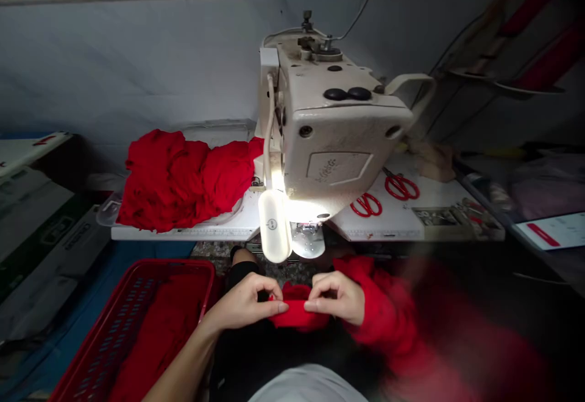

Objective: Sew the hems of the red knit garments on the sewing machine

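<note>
A small piece of red fabric point(296, 313) is stretched between my two hands, above my lap. My left hand point(251, 301) pinches its left end between thumb and fingers. At its right end, my right hand point(338, 297) pinches it the same way. More red cloth point(388, 310) lies against my right wrist and spreads to the right, where it blurs. Just beyond my hands stands a white sewing machine point(338, 140) with a lit lamp point(275, 225) on its left side.
Red cloth is heaped point(183, 176) on the table's left part. A red basket point(208, 274) with red fabric stands at the lower left. Red-handled scissors point(402, 187), a small parts tray point(441, 216) and a phone point(555, 231) lie to the right.
</note>
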